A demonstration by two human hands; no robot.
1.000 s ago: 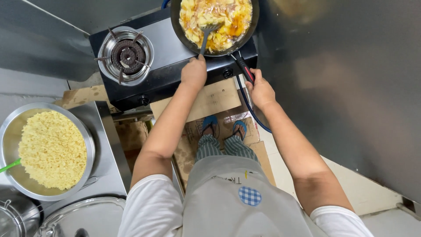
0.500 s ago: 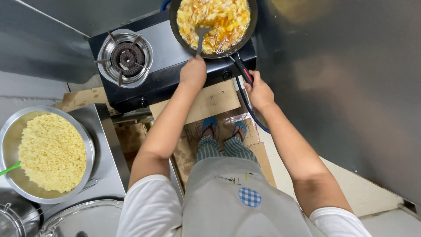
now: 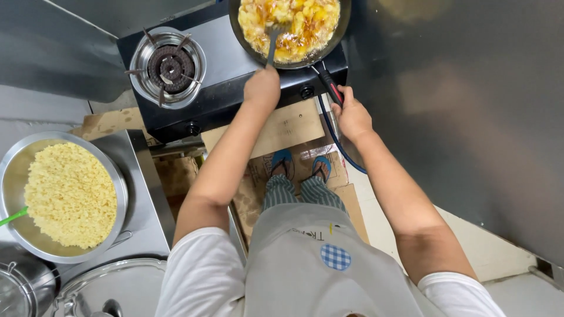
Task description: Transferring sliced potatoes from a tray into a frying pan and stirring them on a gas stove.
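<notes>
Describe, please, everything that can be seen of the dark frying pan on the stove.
The frying pan is round, dark and looks like metal. It sits on the right burner of the black stove, partly cut off by the top edge. It holds yellow food with browned, glossy patches. Its black and red handle points toward the person, and the right hand grips it. A utensil, held by the left hand, reaches into the food.

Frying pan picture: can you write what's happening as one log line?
left hand: holds spatula in frying pan | right hand: grips pan handle | food: yellow, on black stove
</notes>
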